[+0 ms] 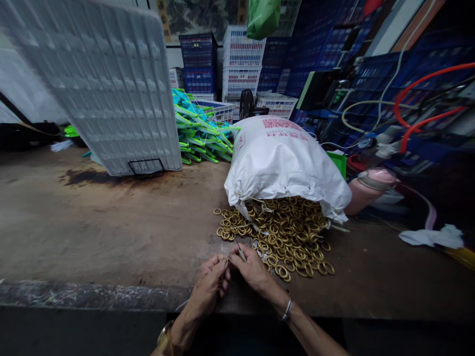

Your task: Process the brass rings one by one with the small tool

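At the table's front edge my two hands meet, fingertips close together. My left hand (214,278) is closed, thumb pressed to the fingers, on something small that I cannot make out. A thin pointed tool (241,253), like a small blade, sticks up from my right hand (253,268), whose fingers are closed around it. Just beyond them, a heap of gold-coloured rings (285,235) spills from the mouth of a white woven sack (278,163) lying on its side. Some rings lie loose near my right hand.
On the wooden table (111,222) a ribbed white plastic panel (129,89) stands at left. Behind lie a green and turquoise pile (202,131) and stacked crates (243,64). A pink bottle (371,188), a cloth (432,236) and orange hoses (411,126) are at right.
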A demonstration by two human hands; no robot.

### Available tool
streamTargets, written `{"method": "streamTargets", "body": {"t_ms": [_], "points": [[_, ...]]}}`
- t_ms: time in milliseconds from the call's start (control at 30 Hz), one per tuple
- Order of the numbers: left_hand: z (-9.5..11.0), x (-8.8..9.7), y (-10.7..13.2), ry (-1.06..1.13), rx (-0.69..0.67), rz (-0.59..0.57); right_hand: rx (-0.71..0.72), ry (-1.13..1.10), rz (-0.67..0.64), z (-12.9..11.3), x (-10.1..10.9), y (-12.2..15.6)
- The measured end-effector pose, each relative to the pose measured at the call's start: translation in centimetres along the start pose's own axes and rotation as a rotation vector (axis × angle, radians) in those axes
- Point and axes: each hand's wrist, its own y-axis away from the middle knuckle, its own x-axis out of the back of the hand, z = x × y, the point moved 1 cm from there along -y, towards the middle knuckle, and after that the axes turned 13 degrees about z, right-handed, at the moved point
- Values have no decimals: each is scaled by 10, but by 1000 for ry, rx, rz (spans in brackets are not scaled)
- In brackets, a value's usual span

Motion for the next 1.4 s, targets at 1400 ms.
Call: {"method": "streamTargets", "body": {"t_ms": [1400], "points": [[8,6,26,198,97,-85,365,895,115,1,1,-17]]}}
